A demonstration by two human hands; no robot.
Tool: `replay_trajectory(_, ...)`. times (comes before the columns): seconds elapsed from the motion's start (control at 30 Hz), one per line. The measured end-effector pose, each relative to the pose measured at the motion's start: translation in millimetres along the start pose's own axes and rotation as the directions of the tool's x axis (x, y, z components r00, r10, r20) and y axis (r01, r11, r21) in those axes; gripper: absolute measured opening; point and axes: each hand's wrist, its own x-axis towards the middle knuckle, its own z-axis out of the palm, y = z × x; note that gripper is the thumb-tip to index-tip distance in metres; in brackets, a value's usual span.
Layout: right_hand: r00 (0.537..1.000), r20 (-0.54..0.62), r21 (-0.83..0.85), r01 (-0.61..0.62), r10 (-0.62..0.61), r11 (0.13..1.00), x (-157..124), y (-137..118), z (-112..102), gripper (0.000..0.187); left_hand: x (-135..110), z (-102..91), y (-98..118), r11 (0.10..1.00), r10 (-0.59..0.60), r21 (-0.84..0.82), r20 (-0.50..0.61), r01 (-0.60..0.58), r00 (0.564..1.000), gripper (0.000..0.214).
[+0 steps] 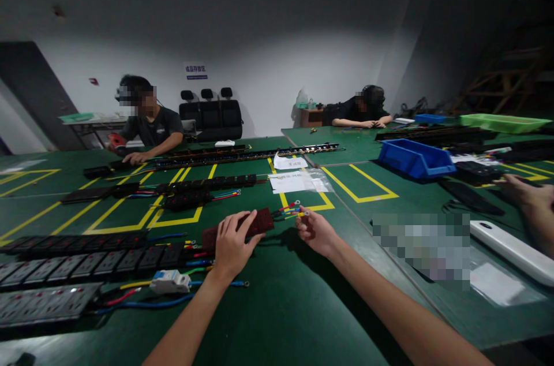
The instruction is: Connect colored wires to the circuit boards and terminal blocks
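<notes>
My left hand [234, 243] is wrapped over a dark red socket block [263, 220], which lies at a slant just above or on the green table. Short coloured wires [285, 212] with ring terminals come out of its right end. My right hand [317, 232] pinches the end of a yellow-green wire by its terminal, while the other wire ends stay loose beside it. To the left of my left hand lie several long socket strips [78, 265] with coloured leads. A white circuit breaker [171, 282] is wired to the nearest strip.
More strips and paper sheets [289, 181] lie farther back. A blue bin [415, 159], a white bar-shaped case [513, 250] and plastic bags [497, 285] are on the right. Another person's hand [530, 198] is at the right edge. Two co-workers [156, 123] sit across the table.
</notes>
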Motion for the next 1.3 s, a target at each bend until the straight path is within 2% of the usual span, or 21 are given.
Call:
replay_trajectory(0.2,0.998,-0.042,0.021,-0.045,0.046,0.999,-1.4,-1.0,2.7,0.035,-0.4,0.7,1.1,1.0,0.013,0.014,0.054,-0.014,0.998,0.054)
replay_trajectory(0.5,0.997,-0.054,-0.079,0.051,-0.055,0.996,-1.2,1.3,2.3,0.034,0.3,-1.4,2.4,1.0,0.009,0.022,0.068,-0.011,0.998,0.053)
replay_trajectory(0.7,0.994,0.063,0.03,0.084,-0.085,0.996,0.4,-1.6,-6.3,0.033,0.5,-1.2,2.4,1.0,0.002,0.027,0.002,-0.002,1.0,0.052)
replay_trajectory(0.87,0.97,0.199,0.082,0.128,-0.142,0.988,-5.1,-2.3,-5.9,0.027,-0.2,-0.7,0.8,0.999,-0.004,0.037,-0.085,0.008,0.996,0.053)
replay_trajectory(1.07,0.977,0.139,0.031,0.159,-0.161,0.987,-0.8,1.5,-7.4,0.023,-0.4,-1.5,-0.6,1.0,-0.003,0.028,-0.094,0.006,0.996,0.053)
replay_trajectory(1.3,0.976,0.118,-0.049,0.19,-0.183,0.981,12.4,8.7,-15.5,0.026,-0.9,-1.4,-1.7,1.0,-0.001,0.025,0.015,0.0,1.0,0.054)
